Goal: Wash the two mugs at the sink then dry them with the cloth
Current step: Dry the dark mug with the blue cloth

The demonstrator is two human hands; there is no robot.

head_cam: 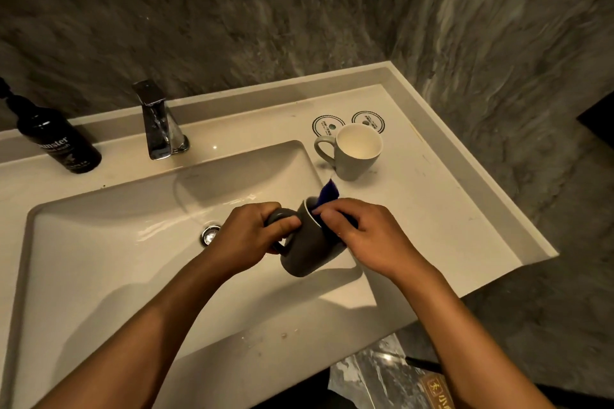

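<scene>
Left hand (255,236) gripping the handle of a dark grey ceramic mug (305,249), mug tilted with its mouth up and to the right, held over the right edge of the white rectangular sink basin (109,242). Right hand (362,236) pinching a dark blue cloth (329,194) stuffed into the mug mouth; one corner of the cloth sticks up above the rim. Second mug, light grey ceramic with white inside (354,151), upright on the white counter (448,196) just right of the basin, apart from the hands. Two round printed coasters (324,126) behind it, one partly hidden. Chrome tap (159,123) at the back, black pump bottle (54,139) far left, chrome drain (210,234) beside the left wrist.
</scene>
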